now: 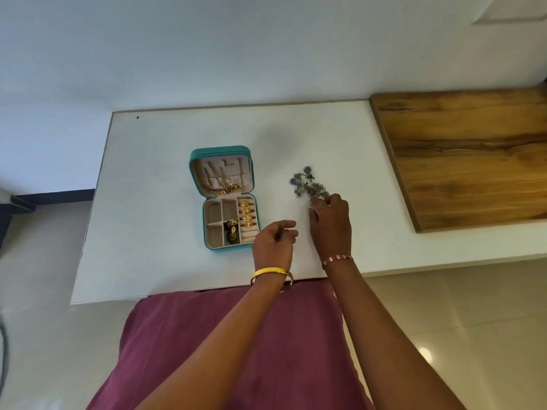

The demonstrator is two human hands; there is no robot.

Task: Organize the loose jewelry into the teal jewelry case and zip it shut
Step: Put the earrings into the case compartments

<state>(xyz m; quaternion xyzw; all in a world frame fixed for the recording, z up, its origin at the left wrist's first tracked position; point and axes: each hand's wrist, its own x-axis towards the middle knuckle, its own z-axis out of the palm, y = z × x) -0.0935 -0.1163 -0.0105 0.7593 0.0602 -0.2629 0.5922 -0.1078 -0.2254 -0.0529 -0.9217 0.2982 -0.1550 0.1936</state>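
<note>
Here, the right hand (pixel 331 223) reaches into a pile of silver jewelry (pixel 309 183) on the white tabletop (pixel 148 173); its fingers (pixel 318 204) are blurred, so their grip cannot be told. The left hand (pixel 273 244) hovers beside it, fingers loosely curled, seemingly empty. Left of both, the teal jewelry case (pixel 225 196) lies open: gold rings (pixel 247 214) fill one column, chains (pixel 222 180) hang in the lid.

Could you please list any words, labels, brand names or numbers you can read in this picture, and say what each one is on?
None: no readable text shows anywhere.
The teal jewelry case bears no visible lettering or logo.
The gold rings carry patterns only, too small to tell any marks.
The white table and wooden board carry no writing.
</note>
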